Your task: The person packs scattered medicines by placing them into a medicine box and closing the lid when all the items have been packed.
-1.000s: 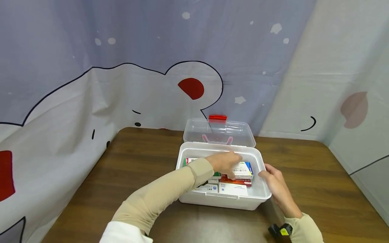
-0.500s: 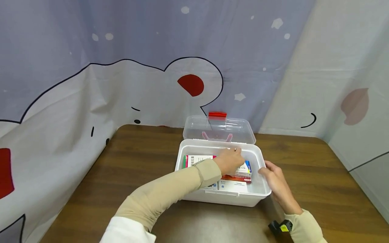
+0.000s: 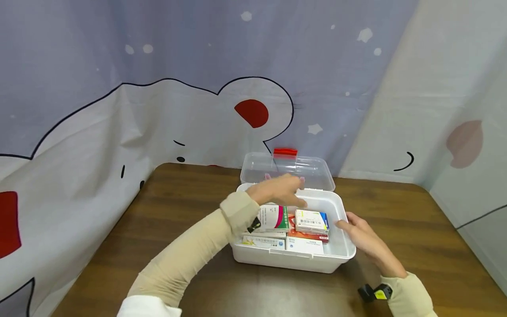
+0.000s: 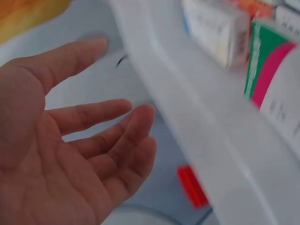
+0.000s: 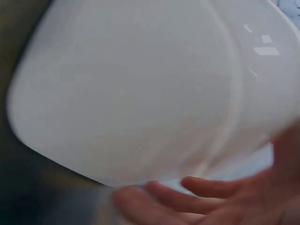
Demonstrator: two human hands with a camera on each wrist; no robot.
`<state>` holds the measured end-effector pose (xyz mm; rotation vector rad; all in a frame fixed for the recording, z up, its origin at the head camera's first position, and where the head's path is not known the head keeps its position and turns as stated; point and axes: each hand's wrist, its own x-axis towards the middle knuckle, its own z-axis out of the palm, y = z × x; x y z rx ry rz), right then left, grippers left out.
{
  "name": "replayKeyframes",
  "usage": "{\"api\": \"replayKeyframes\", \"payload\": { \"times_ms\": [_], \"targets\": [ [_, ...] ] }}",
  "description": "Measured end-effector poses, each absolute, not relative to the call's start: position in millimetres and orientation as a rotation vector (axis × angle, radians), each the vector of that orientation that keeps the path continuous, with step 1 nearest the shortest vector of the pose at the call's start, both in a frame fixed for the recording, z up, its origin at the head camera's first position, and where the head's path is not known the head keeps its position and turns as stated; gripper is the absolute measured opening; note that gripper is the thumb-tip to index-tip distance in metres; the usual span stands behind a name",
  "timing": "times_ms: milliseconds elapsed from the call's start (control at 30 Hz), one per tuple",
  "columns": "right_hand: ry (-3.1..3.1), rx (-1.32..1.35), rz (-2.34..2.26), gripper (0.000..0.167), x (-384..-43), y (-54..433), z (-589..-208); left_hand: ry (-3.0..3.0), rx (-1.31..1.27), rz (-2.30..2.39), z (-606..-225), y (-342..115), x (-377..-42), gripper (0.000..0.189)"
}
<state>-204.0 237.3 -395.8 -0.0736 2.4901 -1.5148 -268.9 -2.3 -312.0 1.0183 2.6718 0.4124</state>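
Observation:
A white plastic storage box (image 3: 277,260) stands on the table with its clear lid (image 3: 313,169) swung open at the back. Several medicine boxes lie inside: one white, green and magenta (image 3: 273,216), one white and blue (image 3: 311,220), a red one (image 3: 292,226) beneath that, and flat white ones (image 3: 304,245) along the front. Over the back left of the box hovers my left hand (image 3: 277,191), fingers extended and apart, palm bare in the left wrist view. My right hand (image 3: 362,233) holds the box's right side, thumb at the rim and fingers along the outer wall.
The brown wooden table (image 3: 178,198) extends on both sides of the box. Behind it hangs a patterned cloth (image 3: 198,119). A red latch (image 3: 285,152) sits on the lid's upper edge, close to the cloth.
My left hand has lifted off the white and blue medicine box and moved left and back, its fingers spreading. The medicine boxes are now more visible. My right hand stays at the rim.

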Motion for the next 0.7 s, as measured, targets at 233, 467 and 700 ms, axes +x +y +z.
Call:
{"api": "replayKeyframes", "payload": {
  "times_ms": [233, 467, 700],
  "targets": [
    [2.272, -0.119, -1.519, 0.074, -241, 258, -390, 2.652, 0.848, 1.054, -301, -102, -290, 0.038],
    [2.021, -0.107, -1.719, 0.069, -281, 279, -402, 2.375, 0.461, 1.488, -361, -162, -315, 0.038],
    [1.872, -0.161, -1.943, 0.062, -301, 278, -406, 1.924, 0.124, 1.953, -415, -160, -328, 0.055]
  ]
}}
